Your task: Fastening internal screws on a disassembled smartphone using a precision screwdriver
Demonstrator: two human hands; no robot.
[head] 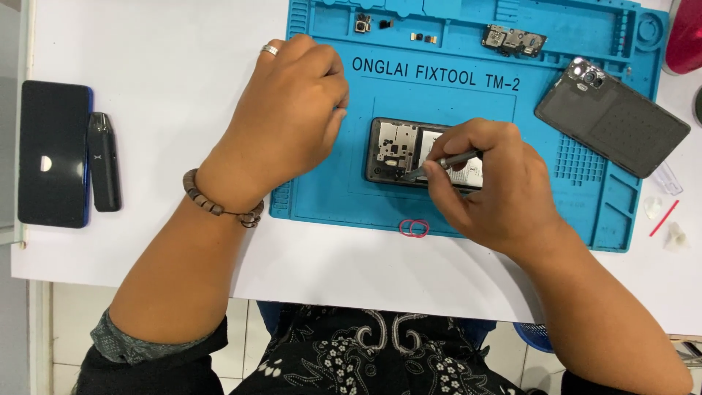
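Phone repair bench: blue silicone work mat (322, 197), opened phone (398, 150) (back cover (621, 124) aside), loose parts (512, 39).

Blue silicone mat (322, 197) on white table (146, 66). Red rubber band (414, 228) at 6 o'clock edge of mat. Dark grey back cover (621, 128) at 2 o'clock. Black phone (53, 153) at 9 o'clock. Brown bead bracelet (216, 205); black-white floral garment (365, 355).

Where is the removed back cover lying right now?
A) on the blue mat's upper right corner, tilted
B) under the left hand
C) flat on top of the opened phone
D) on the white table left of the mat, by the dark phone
A: the dark grey back cover lies tilted on the upper right corner of the blue mat, apart from the opened phone that the right hand works on with a thin tool.
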